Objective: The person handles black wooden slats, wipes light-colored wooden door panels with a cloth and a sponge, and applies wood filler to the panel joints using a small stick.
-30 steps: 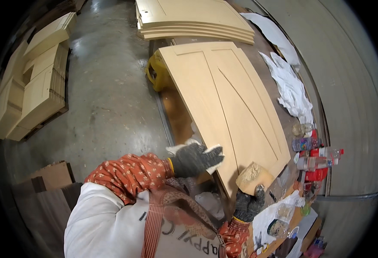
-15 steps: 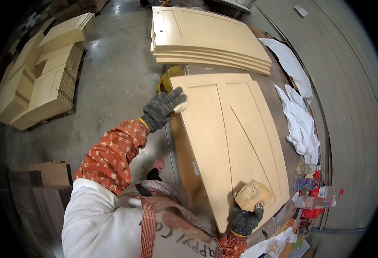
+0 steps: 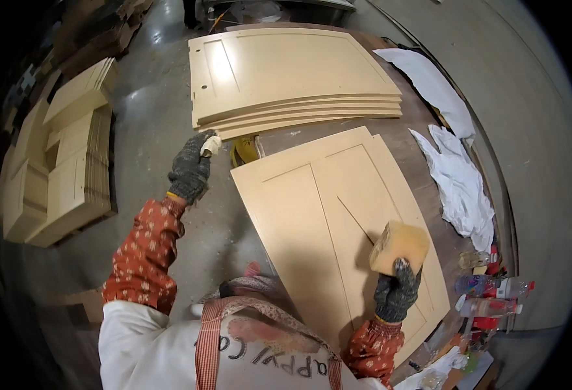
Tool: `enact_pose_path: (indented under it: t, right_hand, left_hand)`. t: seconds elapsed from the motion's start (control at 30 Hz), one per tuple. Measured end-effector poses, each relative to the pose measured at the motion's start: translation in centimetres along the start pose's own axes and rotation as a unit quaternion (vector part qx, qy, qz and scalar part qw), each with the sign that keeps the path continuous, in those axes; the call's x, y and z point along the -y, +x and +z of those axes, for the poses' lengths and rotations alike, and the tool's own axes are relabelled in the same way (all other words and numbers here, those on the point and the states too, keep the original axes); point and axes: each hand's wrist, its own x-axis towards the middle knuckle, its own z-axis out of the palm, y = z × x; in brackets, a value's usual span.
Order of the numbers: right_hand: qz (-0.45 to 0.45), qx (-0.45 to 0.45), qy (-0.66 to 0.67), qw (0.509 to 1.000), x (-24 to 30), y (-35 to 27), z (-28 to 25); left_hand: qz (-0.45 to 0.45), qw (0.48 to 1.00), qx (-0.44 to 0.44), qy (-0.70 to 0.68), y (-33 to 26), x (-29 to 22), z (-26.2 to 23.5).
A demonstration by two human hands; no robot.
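A tan panelled door board (image 3: 312,214) lies flat on the brown workbench (image 3: 416,140). My right hand (image 3: 396,296), in a dark knit glove, grips a tan sanding block (image 3: 400,247) held on the board's right panel. My left hand (image 3: 192,170), gloved the same, is raised over the floor off the board's far-left corner, fingers curled around a small pale piece (image 3: 211,144). A stack of matching boards (image 3: 286,75) rests on the bench beyond.
White rags (image 3: 455,175) lie along the bench's right side. Plastic bottles and red items (image 3: 491,292) crowd the near right corner. Piles of tan boards (image 3: 65,169) stand on the concrete floor at left. A yellow object (image 3: 246,151) shows under the stack's edge.
My left hand has come off the board's near edge and risen past its far-left corner. The right hand with the block has slid further onto the board.
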Motion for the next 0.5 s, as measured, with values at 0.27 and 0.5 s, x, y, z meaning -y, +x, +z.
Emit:
enact_pose_path:
  t: [0.27,0.5]
  right_hand:
    - [-0.322,0.098,-0.445,0.830,-3.8,2.1,1.6]
    - [0.015,-0.047,-0.070,0.996,-2.0,1.0,1.1]
  left_hand:
    - [0.341,0.929,0.135,0.055,5.6,-11.8,4.8]
    - [0.436,0.853,0.259,0.123,8.4,-11.9,11.2]
